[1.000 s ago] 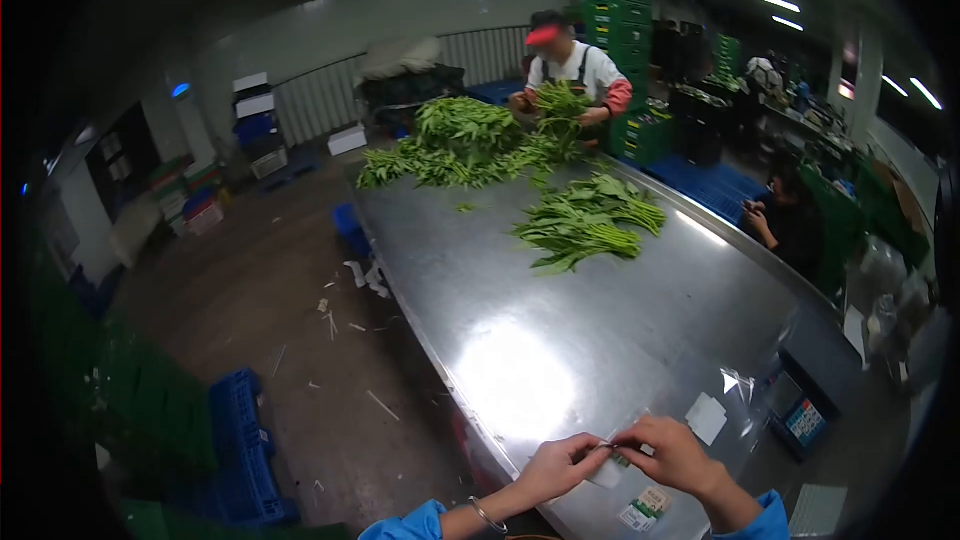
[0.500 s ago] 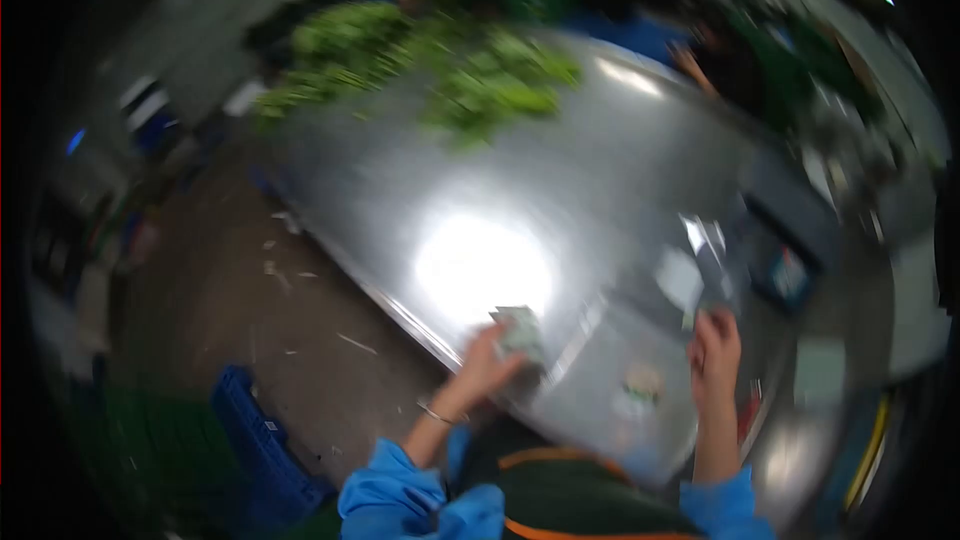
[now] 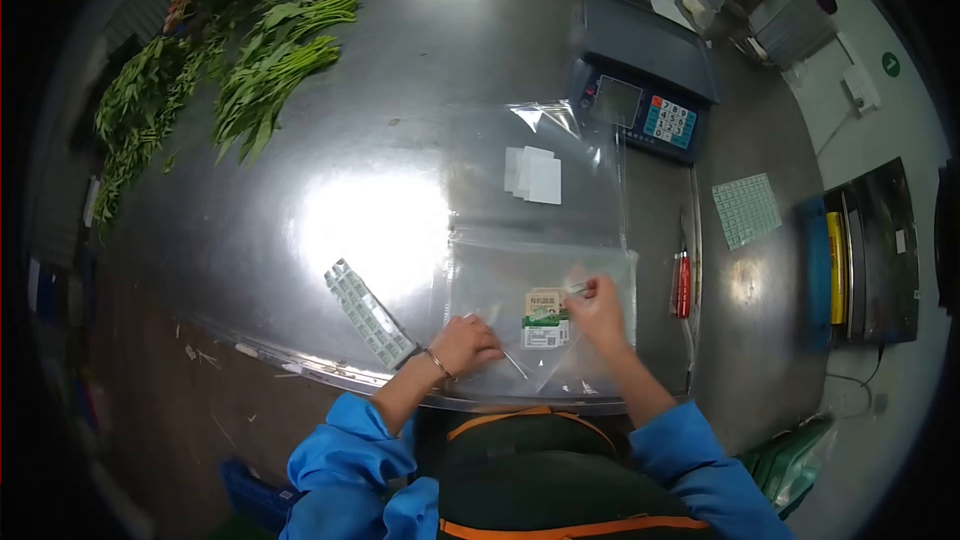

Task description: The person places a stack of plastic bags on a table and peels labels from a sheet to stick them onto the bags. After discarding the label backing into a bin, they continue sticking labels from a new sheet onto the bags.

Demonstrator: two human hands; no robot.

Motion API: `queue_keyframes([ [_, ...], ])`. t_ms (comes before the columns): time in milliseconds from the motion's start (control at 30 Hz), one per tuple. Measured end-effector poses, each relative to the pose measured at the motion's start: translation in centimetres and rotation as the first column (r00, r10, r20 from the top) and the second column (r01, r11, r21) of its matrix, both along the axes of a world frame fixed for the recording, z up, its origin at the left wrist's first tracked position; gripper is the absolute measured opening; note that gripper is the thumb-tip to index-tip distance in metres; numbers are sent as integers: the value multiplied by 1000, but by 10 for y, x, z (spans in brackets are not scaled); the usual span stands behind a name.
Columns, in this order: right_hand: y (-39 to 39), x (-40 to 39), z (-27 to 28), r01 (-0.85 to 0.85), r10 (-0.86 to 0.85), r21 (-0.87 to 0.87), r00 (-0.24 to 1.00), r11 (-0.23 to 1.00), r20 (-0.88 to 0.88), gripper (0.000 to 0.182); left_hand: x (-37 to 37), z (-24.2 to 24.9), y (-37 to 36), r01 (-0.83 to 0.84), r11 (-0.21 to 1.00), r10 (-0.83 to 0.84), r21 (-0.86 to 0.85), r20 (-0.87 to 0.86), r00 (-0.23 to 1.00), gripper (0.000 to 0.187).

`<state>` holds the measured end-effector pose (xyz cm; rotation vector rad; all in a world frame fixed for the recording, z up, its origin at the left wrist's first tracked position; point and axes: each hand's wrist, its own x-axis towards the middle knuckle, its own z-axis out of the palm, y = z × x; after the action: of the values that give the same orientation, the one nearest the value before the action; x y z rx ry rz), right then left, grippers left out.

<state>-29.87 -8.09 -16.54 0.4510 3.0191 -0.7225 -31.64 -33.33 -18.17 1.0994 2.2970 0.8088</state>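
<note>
Left hand [image 3: 468, 345], freed of the pale-green sticker sheet [image 3: 368, 315] that now lies at lower left, curls its fingers on a clear plastic bag [image 3: 490, 278]; whether they grip film I cannot tell. With the sheet down, both hands are at the bag. Right hand [image 3: 597, 312], reaching up-left, pinches a small pale piece [image 3: 577, 289] beside the cream, green and white printed label [image 3: 545, 332] at lower centre. White rectangular cards [image 3: 541, 178] lie beyond.
</note>
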Motion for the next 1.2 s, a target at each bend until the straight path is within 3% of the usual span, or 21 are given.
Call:
queue_keyframes([
  [67,24,-7,47,241,-248,-682,965,690,90,23,-10,12,7,-32,999,33,-18,51,998,25],
  [100,19,-7,88,220,-269,-847,958,484,95,18,-23,22,11,-274,961,263,-46,471,842,22],
  [133,12,-6,125,180,-288,-954,952,242,106,13,-38,34,14,-467,866,415,-179,777,473,19],
  [200,0,1,149,185,-264,-957,956,223,123,15,-71,69,14,-925,379,491,-18,852,184,27],
  [233,-6,1,153,174,-239,-960,964,219,120,17,-68,78,9,-926,378,493,-25,852,178,27],
  [267,-14,-1,142,177,-234,-959,964,220,124,17,-62,85,2,-870,449,584,205,670,459,22],
  [333,-27,-7,93,355,-144,-757,932,548,332,23,-48,92,-8,-552,653,614,518,64,787,22],
  [367,-24,-5,54,349,-138,-758,934,551,330,23,-40,78,-4,-220,912,245,347,-30,969,26],
  [433,-19,-1,-13,124,43,-448,938,885,343,32,2,5,-10,55,995,-17,88,-383,924,27],
  [533,-6,-10,7,-15,48,-153,976,988,212,39,9,-6,-10,60,998,-63,-33,-97,993,30],
  [600,10,-23,45,167,-60,-504,973,847,221,35,-8,0,-4,63,997,-60,-48,59,996,25],
  [633,9,-30,87,192,-82,-683,978,705,190,33,-14,1,-4,-133,990,144,-56,415,898,25],
  [700,2,-26,152,206,-119,-834,978,513,169,31,-35,16,-4,-584,810,408,-49,762,502,30],
  [767,0,-19,179,-39,-136,-980,988,197,-67,28,-63,76,3,-956,286,563,59,797,218,34],
  [800,-4,-18,169,-37,-137,-980,988,195,-65,28,-68,111,5,-992,-49,625,118,778,62,34],
  [867,-16,-19,120,54,-100,-942,995,332,22,29,-39,118,6,-844,294,827,448,324,460,25],
  [900,-20,-20,84,166,-87,-911,986,378,144,29,-29,90,3,-523,711,573,470,45,818,26],
  [933,-24,-19,44,272,-81,-865,961,420,263,28,-18,51,-2,-62,939,139,339,-208,968,27],
  [1000,-22,-7,-21,71,-42,-388,996,919,82,27,19,12,-10,36,997,-14,70,-296,955,23],
  [1100,0,-7,-17,-70,73,-86,996,994,43,24,11,-11,-12,35,992,-43,122,68,997,17],
  [1200,19,-25,55,176,-168,-494,984,852,61,17,-10,10,-1,-169,960,260,-225,477,839,19],
])
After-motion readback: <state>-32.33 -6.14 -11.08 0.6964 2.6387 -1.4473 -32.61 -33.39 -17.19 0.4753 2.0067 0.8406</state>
